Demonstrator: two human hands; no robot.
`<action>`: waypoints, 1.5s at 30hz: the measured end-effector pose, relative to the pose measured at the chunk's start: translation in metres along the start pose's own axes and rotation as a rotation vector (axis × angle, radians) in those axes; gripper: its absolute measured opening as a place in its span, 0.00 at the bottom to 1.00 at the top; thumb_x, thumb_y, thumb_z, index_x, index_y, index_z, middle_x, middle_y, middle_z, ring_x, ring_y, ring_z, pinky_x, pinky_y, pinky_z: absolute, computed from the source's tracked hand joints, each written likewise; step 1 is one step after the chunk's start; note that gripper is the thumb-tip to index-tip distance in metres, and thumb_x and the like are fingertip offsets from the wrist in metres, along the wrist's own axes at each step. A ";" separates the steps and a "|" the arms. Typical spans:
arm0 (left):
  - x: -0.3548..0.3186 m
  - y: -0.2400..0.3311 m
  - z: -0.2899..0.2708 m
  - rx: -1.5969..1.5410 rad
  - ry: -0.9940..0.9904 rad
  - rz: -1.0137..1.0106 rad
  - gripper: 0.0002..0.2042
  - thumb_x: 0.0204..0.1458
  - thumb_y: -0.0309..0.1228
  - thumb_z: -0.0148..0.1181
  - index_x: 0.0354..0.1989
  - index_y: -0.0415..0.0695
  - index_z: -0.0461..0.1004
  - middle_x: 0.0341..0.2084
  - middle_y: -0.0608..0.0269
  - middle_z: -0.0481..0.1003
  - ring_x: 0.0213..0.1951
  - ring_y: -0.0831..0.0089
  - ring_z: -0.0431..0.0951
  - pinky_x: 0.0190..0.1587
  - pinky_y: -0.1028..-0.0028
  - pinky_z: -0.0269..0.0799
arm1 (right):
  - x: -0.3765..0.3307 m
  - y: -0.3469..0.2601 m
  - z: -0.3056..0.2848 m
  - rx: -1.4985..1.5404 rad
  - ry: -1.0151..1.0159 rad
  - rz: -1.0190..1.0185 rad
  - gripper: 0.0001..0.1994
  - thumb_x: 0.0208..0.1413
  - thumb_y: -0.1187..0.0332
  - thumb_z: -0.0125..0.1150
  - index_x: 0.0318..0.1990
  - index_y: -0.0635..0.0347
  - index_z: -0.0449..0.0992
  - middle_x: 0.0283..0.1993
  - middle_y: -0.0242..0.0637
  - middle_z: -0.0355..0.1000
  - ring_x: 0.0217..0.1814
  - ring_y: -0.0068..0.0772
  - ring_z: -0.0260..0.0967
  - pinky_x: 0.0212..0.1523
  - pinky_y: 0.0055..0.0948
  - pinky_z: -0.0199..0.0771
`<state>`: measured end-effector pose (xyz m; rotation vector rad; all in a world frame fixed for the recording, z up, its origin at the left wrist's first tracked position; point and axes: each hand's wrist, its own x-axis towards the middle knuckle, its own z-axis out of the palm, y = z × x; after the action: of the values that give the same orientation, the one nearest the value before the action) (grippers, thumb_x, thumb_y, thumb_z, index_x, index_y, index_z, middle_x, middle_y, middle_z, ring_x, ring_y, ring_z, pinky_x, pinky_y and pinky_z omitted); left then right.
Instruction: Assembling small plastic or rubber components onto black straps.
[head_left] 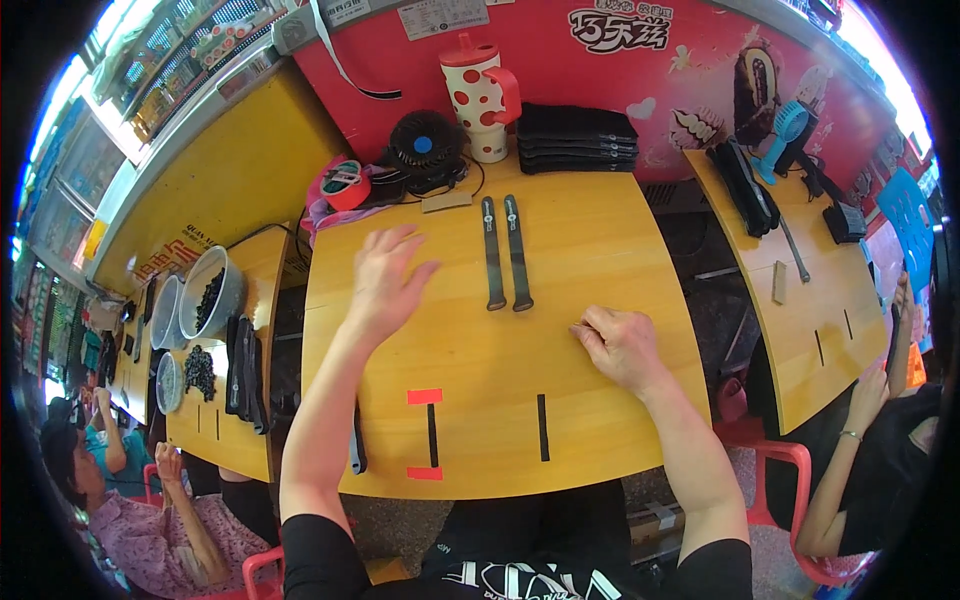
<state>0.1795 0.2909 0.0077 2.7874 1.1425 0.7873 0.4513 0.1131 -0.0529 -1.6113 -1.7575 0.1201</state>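
Observation:
My left hand (388, 282) is raised over the left half of the wooden table (470, 350), fingers apart and nothing in them. My right hand (622, 347) rests on the right half, curled into a loose fist; whatever may be inside is hidden. Two narrow dark straps with rounded ends, a left one (492, 255) and a right one (517, 255), lie side by side between my hands, touched by neither. Beside my left forearm another dark strap (358, 445) lies partly hidden. Two black strips, a left one (433, 435) and a right one (543, 428), mark the near tabletop.
At the far edge stand a small black fan (424, 143), a spotted tumbler (480, 100), a red tape roll (345, 186) and a stack of black straps (578, 140). Red tape (425, 397) borders the left strip. People sit at side tables, with tubs (218, 290) on the left.

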 end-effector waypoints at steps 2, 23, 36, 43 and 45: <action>-0.032 -0.010 -0.032 0.144 0.017 -0.145 0.17 0.51 0.38 0.61 0.41 0.35 0.76 0.45 0.49 0.74 0.49 0.52 0.71 0.51 0.59 0.65 | 0.001 -0.001 -0.002 -0.003 0.002 -0.008 0.12 0.52 0.65 0.64 0.24 0.58 0.68 0.21 0.40 0.70 0.23 0.46 0.70 0.22 0.39 0.66; -0.192 0.088 -0.134 -1.525 0.148 -0.699 0.08 0.58 0.26 0.54 0.44 0.39 0.69 0.28 0.56 0.77 0.20 0.72 0.78 0.21 0.79 0.73 | -0.010 0.003 0.002 0.076 0.047 0.115 0.08 0.51 0.67 0.64 0.27 0.59 0.73 0.20 0.41 0.70 0.21 0.43 0.69 0.22 0.35 0.64; -0.244 0.167 -0.071 -2.005 -0.076 -0.809 0.13 0.65 0.34 0.45 0.48 0.38 0.69 0.29 0.53 0.76 0.23 0.69 0.78 0.24 0.78 0.73 | -0.093 -0.182 -0.020 0.545 -0.142 -0.112 0.00 0.55 0.79 0.58 0.33 0.66 0.73 0.25 0.37 0.68 0.26 0.29 0.66 0.25 0.26 0.64; -0.242 0.177 -0.063 -1.986 -0.122 -0.813 0.14 0.65 0.33 0.45 0.51 0.39 0.70 0.29 0.61 0.76 0.23 0.76 0.76 0.25 0.82 0.71 | -0.127 -0.208 -0.007 0.424 0.040 0.019 0.03 0.52 0.78 0.59 0.34 0.62 0.75 0.25 0.40 0.68 0.25 0.41 0.71 0.23 0.33 0.69; -0.243 0.178 -0.062 -1.988 -0.129 -0.810 0.14 0.65 0.33 0.45 0.52 0.39 0.70 0.29 0.62 0.76 0.24 0.76 0.76 0.26 0.82 0.71 | -0.127 -0.208 -0.006 0.389 0.049 0.005 0.03 0.52 0.78 0.59 0.34 0.62 0.75 0.25 0.39 0.68 0.24 0.40 0.71 0.23 0.33 0.69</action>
<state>0.1200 -0.0098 -0.0083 0.6480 0.5602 0.7763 0.2759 -0.0457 0.0042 -1.3240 -1.5765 0.3959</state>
